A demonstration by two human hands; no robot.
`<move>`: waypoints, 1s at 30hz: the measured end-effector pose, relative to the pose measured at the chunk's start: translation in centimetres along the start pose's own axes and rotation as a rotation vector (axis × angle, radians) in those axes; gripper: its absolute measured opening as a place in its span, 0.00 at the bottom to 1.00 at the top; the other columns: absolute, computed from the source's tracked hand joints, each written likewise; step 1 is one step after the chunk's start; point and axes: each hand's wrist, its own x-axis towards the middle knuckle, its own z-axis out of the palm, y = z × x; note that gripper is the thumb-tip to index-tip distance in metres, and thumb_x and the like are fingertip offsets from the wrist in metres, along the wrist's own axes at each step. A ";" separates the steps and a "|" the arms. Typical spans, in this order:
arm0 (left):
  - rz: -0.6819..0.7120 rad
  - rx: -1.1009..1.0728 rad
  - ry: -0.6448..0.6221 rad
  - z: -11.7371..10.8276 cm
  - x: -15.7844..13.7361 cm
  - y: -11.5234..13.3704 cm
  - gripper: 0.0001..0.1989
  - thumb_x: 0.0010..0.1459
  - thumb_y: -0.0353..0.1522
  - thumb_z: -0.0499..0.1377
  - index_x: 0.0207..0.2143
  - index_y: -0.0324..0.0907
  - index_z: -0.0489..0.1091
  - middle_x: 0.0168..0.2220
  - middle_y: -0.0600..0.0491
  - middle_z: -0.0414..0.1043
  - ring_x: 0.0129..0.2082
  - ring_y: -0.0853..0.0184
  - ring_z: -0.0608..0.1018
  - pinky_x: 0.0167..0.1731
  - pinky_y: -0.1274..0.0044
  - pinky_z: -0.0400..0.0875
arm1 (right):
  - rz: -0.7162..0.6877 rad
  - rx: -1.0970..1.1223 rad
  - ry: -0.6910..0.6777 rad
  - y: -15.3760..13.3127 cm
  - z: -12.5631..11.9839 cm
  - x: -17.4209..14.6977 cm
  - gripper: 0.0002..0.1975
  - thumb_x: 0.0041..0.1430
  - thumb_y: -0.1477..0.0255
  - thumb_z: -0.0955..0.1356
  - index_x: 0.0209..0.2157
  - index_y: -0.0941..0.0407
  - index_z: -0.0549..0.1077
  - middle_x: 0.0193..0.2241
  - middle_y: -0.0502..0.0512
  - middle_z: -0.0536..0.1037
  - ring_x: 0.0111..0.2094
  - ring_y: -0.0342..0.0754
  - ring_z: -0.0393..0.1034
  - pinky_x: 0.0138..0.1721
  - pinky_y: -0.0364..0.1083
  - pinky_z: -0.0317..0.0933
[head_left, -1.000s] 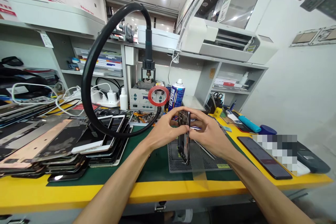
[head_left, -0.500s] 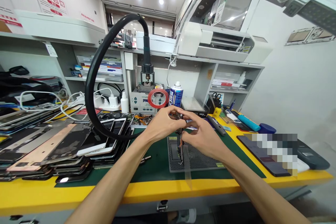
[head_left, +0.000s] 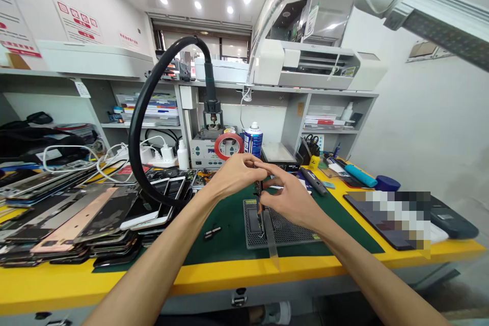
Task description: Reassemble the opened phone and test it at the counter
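Observation:
Both hands meet over the middle of the bench. Edge-on between them stands a thin opened phone (head_left: pixel 260 216), with small inner parts showing along its lower side. My left hand (head_left: pixel 237 174) pinches its upper end from the left. From the right, my right hand (head_left: pixel 292 196) is closed on the same phone, thumb and fingers near its upper half. A clear plastic strip (head_left: pixel 272 244) hangs down beside it. Beneath lies a grey perforated pad (head_left: pixel 294 237) on the green mat (head_left: pixel 214 252). My fingers hide the phone's top.
Stacks of phone screens (head_left: pixel 72 224) fill the left. A black hose (head_left: pixel 137 122) arches beside them. Behind stand a spray can (head_left: pixel 252 141), red tape roll (head_left: pixel 219 146) and soldering station (head_left: pixel 204 152). A small metal piece (head_left: pixel 212 232) lies on the mat; a dark tablet-like panel (head_left: pixel 376 221) is at right.
The view has shifted slightly, so the background sits a little differently. My hands still grip the phone in nearly the same pose. The small metal piece on the mat shows more fully.

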 end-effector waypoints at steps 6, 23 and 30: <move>-0.041 0.029 0.101 0.7 0.3 0.2 0.11 0.49 0.37 0.62 0.34 0.42 0.75 0.30 0.50 0.75 0.28 0.63 0.75 0.28 0.73 0.69 | 0.047 0.141 -0.046 0.4 -0.9 0.4 0.37 0.55 0.76 0.67 0.66 0.45 0.62 0.55 0.58 0.75 0.42 0.50 0.75 0.28 0.43 0.70; -0.181 0.217 0.427 2.4 0.6 0.1 0.11 0.50 0.42 0.61 0.27 0.44 0.67 0.23 0.55 0.68 0.24 0.65 0.67 0.23 0.76 0.56 | 0.052 -0.113 0.524 5.4 5.4 -8.1 0.16 0.67 0.64 0.64 0.48 0.55 0.80 0.45 0.63 0.83 0.45 0.59 0.79 0.42 0.53 0.76; -0.162 0.246 0.471 3.2 0.3 0.2 0.11 0.50 0.42 0.61 0.28 0.45 0.67 0.24 0.56 0.71 0.24 0.65 0.68 0.24 0.75 0.57 | 0.035 -0.087 0.674 7.6 7.0 -9.9 0.14 0.67 0.64 0.65 0.46 0.58 0.77 0.40 0.62 0.84 0.39 0.54 0.82 0.39 0.49 0.77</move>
